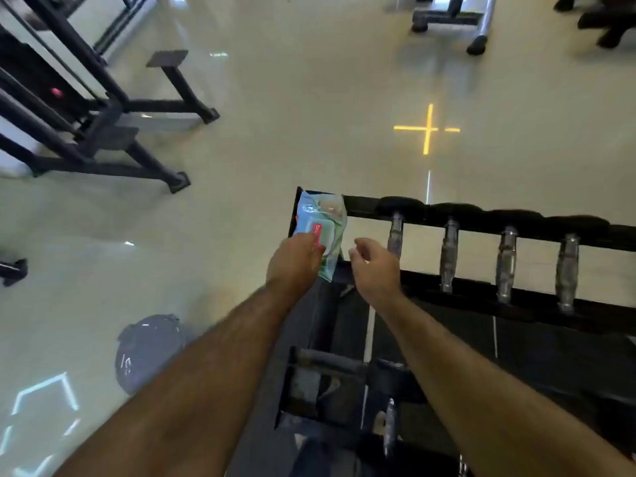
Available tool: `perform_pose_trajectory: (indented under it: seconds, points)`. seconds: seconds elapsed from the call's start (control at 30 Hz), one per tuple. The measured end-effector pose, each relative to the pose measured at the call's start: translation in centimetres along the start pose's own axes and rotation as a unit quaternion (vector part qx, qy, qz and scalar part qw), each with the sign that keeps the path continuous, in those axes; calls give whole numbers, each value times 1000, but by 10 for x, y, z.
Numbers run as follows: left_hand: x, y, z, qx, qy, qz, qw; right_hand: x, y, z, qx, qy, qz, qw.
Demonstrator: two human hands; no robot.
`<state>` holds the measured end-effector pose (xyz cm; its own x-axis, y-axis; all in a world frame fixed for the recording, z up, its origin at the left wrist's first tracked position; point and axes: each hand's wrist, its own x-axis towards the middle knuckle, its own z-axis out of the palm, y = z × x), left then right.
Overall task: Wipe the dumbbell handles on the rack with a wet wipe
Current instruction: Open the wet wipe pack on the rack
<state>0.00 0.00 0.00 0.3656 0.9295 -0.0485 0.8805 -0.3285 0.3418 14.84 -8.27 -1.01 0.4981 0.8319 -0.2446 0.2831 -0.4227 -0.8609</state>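
A black rack (481, 297) carries four dumbbells (506, 259) side by side, chrome handles crossing its rails.

Wipe pack (321, 232) beside racked dumbbell handles (448, 256)

rack (481, 297) cut off right, pack (321, 232) print blurred

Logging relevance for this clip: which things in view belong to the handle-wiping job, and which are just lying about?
Belongs to the job:
- wet wipe pack, held by the left hand
- right hand, empty, beside the pack
- dumbbell handles on the rack

Lying about:
- grey weight plate on the floor
- black machine frame at left
- bench legs at top
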Motion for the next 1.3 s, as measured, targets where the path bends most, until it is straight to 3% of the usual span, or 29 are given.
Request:
perform_pose_trajectory:
  seconds: [0.13,0.33,0.47,0.9,1.1,1.3]
  points:
    - [31,-9,4,60,-10,62,996,38,-3,24,171,21,172,970]
    - [47,-15,2,65,-1,98,993,58,-16,44,210,39,214,953]
    - [43,-17,4,50,20,104,993,60,-15,49,165,69,211,961]
    - [39,-18,28,-88,34,-19,995,78,-22,43,-22,69,136,988]
    - [60,-10,15,-55,4,-42,998,77,-19,40,-1,50,131,990]
    - [67,4,-7,55,-33,38,997,81,-26,45,-34,56,124,990]
